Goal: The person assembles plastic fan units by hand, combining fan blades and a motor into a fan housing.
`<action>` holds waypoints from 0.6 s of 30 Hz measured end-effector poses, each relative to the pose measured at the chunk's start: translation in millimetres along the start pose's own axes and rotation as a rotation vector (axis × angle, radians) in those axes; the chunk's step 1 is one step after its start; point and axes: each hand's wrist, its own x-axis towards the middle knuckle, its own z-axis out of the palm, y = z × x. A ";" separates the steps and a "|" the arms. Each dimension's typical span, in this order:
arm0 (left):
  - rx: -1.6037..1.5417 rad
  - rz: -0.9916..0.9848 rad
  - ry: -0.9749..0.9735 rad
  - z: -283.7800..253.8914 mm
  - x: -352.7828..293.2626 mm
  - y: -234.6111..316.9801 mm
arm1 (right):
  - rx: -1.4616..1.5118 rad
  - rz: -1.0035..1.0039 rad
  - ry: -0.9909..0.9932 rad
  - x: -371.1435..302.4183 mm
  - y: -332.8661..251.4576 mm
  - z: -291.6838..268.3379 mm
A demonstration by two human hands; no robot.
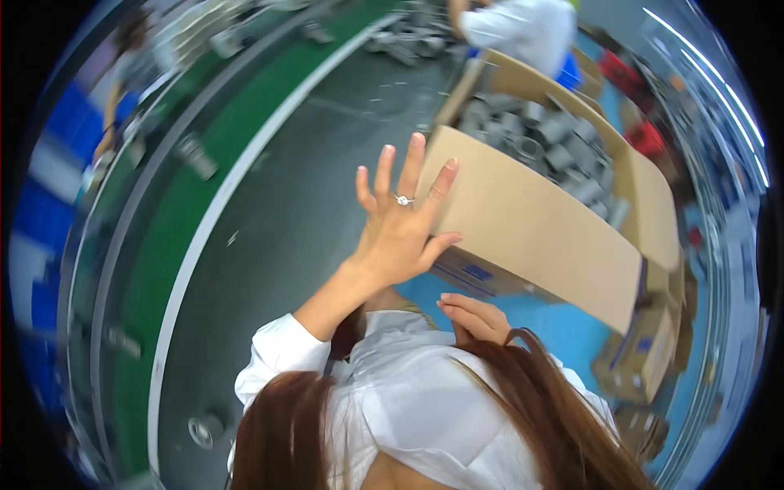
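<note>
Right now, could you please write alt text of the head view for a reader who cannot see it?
A person's left hand, spread and wearing a ring, visually overlaps the flap of an open cardboard box holding grey tubular parts. The right hand, partly hidden, is near the white shirt.

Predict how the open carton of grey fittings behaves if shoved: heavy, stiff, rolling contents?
The open carton is probably heavy: many grey fittings are heaped inside. Its broad flap would likely bend at the fold under a push, being a single cardboard panel. The fittings look loose and partly cylindrical, so some may shift or roll.
</note>
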 end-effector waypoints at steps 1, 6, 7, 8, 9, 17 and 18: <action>-0.006 0.059 -0.010 8.3 10.9 7.9 | -0.064 0.025 0.034 -3.3 -2.5 -14.3; -0.146 0.180 -0.152 46.9 35.2 24.5 | -0.414 0.009 0.107 -2.6 -8.8 -74.7; -0.132 0.177 -0.203 56.5 33.6 22.9 | -0.509 0.008 0.121 -1.3 -2.9 -87.6; -0.155 0.193 -0.203 66.5 35.5 23.4 | -0.547 0.057 0.132 1.8 -4.9 -104.1; -0.184 0.178 -0.250 78.0 35.7 21.6 | -0.579 0.106 0.141 7.2 -4.8 -119.4; -0.177 0.180 -0.346 111.8 67.6 20.3 | -0.658 0.497 -0.012 79.6 125.3 -236.4; -0.137 0.175 -0.363 113.4 72.2 17.5 | -0.672 0.568 -0.053 86.7 154.0 -245.7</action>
